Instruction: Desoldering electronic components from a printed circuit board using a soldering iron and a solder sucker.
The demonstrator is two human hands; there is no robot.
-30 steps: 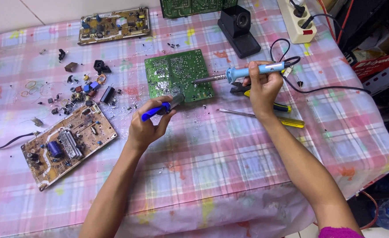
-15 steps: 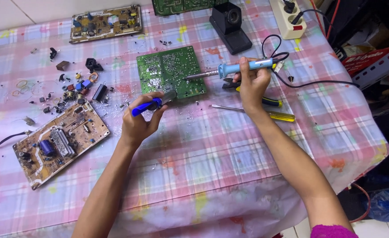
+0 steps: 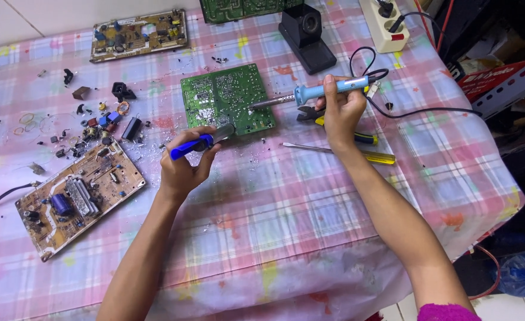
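A green circuit board [image 3: 224, 95] lies solder side up on the pink checked tablecloth. My right hand [image 3: 341, 113] grips a light blue soldering iron [image 3: 328, 90] whose metal tip touches the board's right edge. My left hand [image 3: 185, 163] holds a blue-handled desoldering pump [image 3: 202, 141], its grey nozzle at the board's lower edge.
A brown circuit board [image 3: 78, 193] lies at left, with several loose components [image 3: 105, 119] above it. Another brown board [image 3: 139, 34] sits at the back. A black stand [image 3: 307, 32], a white power strip [image 3: 387, 24], a yellow screwdriver [image 3: 357, 154] and pliers [image 3: 333, 122] lie to the right.
Both hands keep the same tools on the green board. The camera view has shifted a little; the iron's tip stays at the board's right edge.
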